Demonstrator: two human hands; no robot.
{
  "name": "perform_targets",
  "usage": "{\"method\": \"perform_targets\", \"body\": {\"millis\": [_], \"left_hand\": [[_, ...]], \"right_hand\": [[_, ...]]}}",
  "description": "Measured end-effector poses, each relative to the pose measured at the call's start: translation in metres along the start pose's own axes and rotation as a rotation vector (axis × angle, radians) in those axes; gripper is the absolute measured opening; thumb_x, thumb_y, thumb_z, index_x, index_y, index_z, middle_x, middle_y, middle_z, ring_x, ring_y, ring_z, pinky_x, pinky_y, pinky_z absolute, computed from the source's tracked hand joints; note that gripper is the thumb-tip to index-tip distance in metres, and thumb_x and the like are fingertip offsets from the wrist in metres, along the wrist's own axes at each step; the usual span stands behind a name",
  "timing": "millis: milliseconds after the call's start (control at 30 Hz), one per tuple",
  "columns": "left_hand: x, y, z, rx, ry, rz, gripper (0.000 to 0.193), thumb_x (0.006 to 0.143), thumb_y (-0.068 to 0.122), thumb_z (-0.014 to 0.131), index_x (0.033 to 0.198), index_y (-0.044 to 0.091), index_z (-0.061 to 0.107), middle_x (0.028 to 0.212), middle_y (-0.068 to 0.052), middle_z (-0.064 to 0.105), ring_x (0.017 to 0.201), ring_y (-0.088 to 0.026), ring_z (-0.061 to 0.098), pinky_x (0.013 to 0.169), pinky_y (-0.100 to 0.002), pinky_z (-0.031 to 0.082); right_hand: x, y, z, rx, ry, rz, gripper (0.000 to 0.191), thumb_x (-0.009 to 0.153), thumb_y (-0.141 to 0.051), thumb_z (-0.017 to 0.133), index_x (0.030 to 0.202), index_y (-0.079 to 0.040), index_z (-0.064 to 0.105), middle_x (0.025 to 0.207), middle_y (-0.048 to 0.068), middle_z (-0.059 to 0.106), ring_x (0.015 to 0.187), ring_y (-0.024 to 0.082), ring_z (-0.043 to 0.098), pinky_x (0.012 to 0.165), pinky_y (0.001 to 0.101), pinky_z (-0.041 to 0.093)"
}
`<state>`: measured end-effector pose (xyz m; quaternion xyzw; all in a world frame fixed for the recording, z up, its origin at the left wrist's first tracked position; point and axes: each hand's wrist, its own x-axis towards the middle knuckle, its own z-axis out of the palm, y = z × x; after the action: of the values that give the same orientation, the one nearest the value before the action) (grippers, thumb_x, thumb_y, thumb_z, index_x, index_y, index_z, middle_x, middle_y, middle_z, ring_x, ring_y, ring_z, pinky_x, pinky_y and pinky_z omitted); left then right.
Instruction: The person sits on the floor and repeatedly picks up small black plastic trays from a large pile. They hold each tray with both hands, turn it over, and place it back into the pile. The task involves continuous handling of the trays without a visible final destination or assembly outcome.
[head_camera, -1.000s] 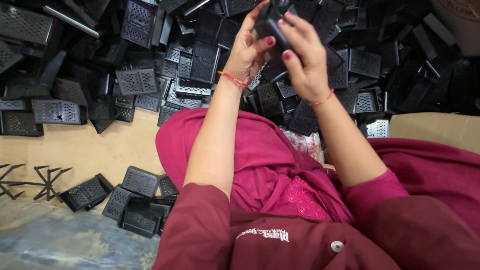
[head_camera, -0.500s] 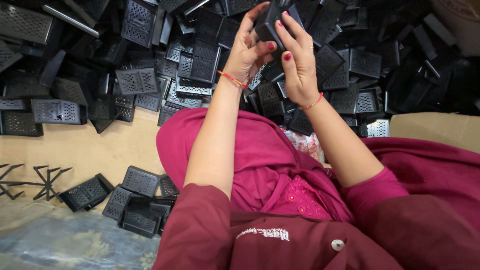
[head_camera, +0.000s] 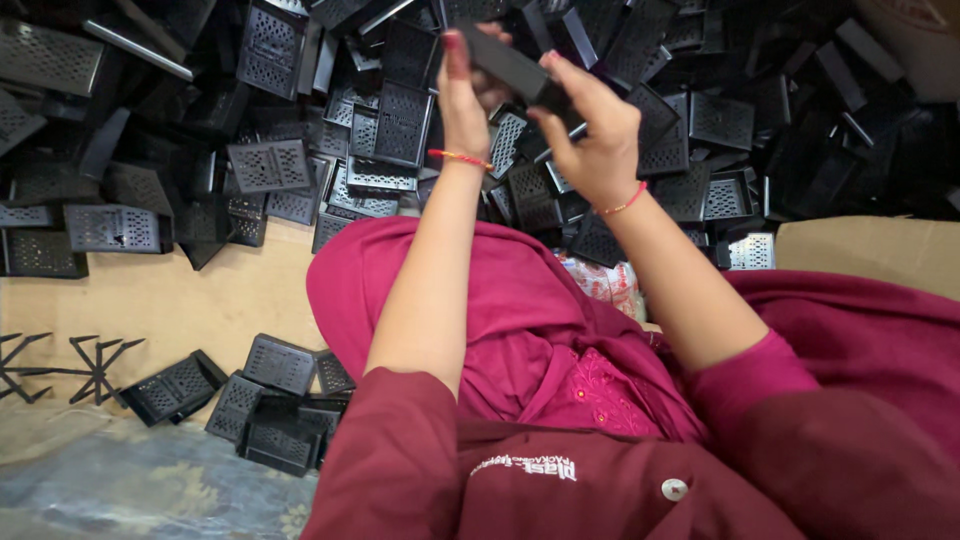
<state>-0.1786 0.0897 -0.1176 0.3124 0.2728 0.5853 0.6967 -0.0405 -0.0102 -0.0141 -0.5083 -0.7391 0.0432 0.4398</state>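
A heap of black perforated plastic trays (head_camera: 265, 165) covers the floor from nine to three o'clock. At twelve, our left hand (head_camera: 465, 100) and right hand (head_camera: 590, 135) both pinch one flat black plastic piece (head_camera: 510, 65); we'd judge a firm, level grip at both ends best.

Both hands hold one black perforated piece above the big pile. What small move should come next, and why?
Probably lower it toward the small stack beside the left knee. The left hand and right hand grip the black piece from both ends, lifted clear of the large pile. The small stack holds similar pieces set apart, so it looks like the finished group.
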Motion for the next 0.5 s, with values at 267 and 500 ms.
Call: {"method": "perform_targets", "body": {"millis": [267,500], "left_hand": [[0.01,0.005,-0.017,0.305,0.434,0.176,0.082,0.105,0.07,0.025,0.069,0.003,0.056,0.067,-0.001,0.051,0.066,-0.014,0.049,0.065,-0.029,0.041],[0.009,0.007,0.006,0.418,0.288,0.213,0.078,0.105,0.071,0.029,0.088,0.004,0.065,0.08,-0.001,0.061,0.074,-0.013,0.054,0.067,-0.028,0.042]], "right_hand": [[-0.026,-0.005,0.021,0.233,-0.13,0.259,0.054,0.097,-0.001,0.075,0.146,0.0,0.053,0.108,0.016,0.073,0.088,0.026,0.079,0.081,0.0304,0.059],[0.009,-0.005,-0.007,-0.029,0.034,0.049,0.052,0.098,0.01,0.068,0.145,-0.004,0.052,0.136,0.022,0.065,0.129,0.04,0.066,0.111,0.043,0.054]]}}
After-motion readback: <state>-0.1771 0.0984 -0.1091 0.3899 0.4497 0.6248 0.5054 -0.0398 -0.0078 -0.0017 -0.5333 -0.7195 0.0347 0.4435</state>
